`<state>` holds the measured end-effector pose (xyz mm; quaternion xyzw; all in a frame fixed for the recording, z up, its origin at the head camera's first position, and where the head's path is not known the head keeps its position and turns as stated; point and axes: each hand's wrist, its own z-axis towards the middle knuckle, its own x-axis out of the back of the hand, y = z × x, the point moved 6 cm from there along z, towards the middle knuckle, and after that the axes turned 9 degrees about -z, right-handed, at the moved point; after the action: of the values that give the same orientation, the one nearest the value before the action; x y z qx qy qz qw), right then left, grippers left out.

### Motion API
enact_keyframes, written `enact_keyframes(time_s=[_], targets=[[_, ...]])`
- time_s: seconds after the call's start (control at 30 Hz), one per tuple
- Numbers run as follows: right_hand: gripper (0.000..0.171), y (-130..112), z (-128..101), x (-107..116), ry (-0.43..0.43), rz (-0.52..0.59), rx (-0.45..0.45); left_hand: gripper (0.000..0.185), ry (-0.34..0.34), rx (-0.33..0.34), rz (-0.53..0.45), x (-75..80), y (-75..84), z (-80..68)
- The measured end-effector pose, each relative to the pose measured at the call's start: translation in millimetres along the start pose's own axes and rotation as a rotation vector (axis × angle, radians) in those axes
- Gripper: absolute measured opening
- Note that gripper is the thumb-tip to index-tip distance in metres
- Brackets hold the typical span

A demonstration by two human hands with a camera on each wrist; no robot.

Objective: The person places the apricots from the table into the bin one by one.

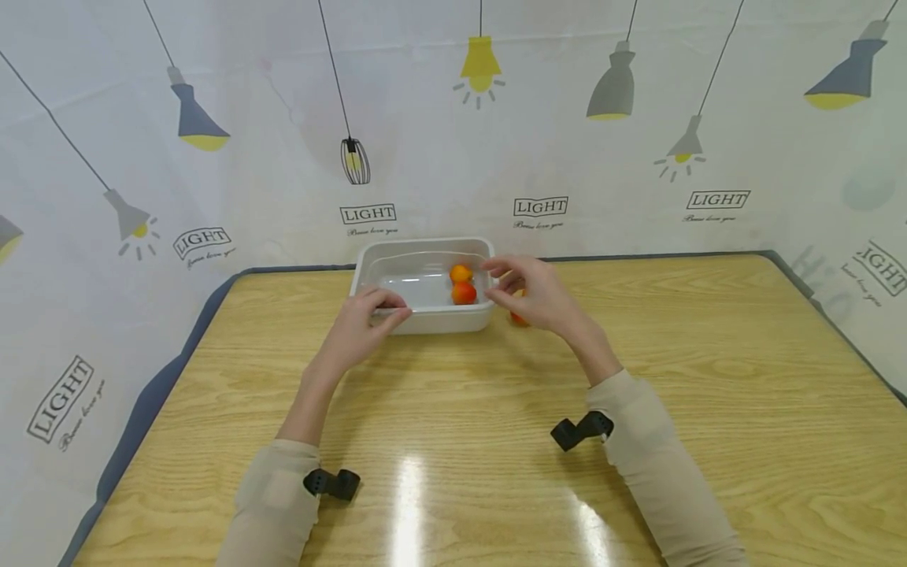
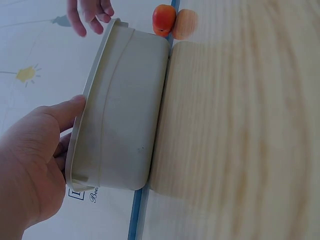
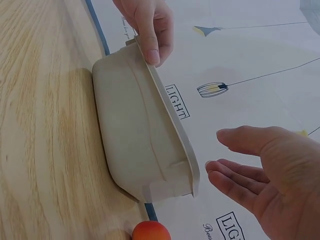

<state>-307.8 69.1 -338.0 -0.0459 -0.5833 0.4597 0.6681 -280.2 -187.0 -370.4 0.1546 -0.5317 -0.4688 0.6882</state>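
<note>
A pale rectangular plastic bin [image 1: 453,322] stands at the back of the table. My left hand [image 1: 361,327] pinches its near rim by the left corner; in the left wrist view the thumb lies on the rim and the fingers reach inside. Two round orange-red fruits [image 1: 464,294] lie inside, at the bin's right end. My right hand [image 1: 534,291] hovers by the right rim, fingers loosely bent and apart from the thumb, holding nothing. Outside the bin, partly hidden under that hand in the head view, a red-orange fruit [image 2: 164,20] rests on the table.
The wood-grain table [image 1: 453,409] reaches back to a white cloth backdrop [image 1: 439,157] printed with lamps. A dark blue edge [image 1: 652,255] runs between them. Black camera mounts [image 1: 581,429] sit on both sleeves.
</note>
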Motion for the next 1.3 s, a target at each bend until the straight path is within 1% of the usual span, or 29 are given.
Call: enact_keyframes(time_s=[0.3,0.6,0.8,1.07,1.2,1.3], targets=[[0.039,7.6,-4.1,7.3,0.019,-0.020,-0.019,0.015,0.001,0.004,0.005,0.4,0.1,-0.3],[0.037,25.6,-8.0,10.2,0.015,-0.032,-0.053,0.015,0.000,0.012,0.006,-0.1,-0.4,-0.4],[0.037,37.8,-11.8,9.7,-0.004,-0.056,-0.080,0.015,-0.004,0.012,0.006,-0.1,1.1,-0.4],[0.038,50.5,-14.2,6.4,-0.034,-0.065,-0.081,0.014,-0.004,-0.004,0.007,-0.2,2.5,-0.6],[0.038,54.9,-15.6,5.2,-0.072,-0.088,-0.118,0.014,-0.007,-0.002,0.005,-0.5,2.4,-0.3],[0.038,58.5,-16.7,3.8,-0.100,-0.112,-0.144,0.015,-0.012,0.013,0.003,-0.6,1.8,0.0]])
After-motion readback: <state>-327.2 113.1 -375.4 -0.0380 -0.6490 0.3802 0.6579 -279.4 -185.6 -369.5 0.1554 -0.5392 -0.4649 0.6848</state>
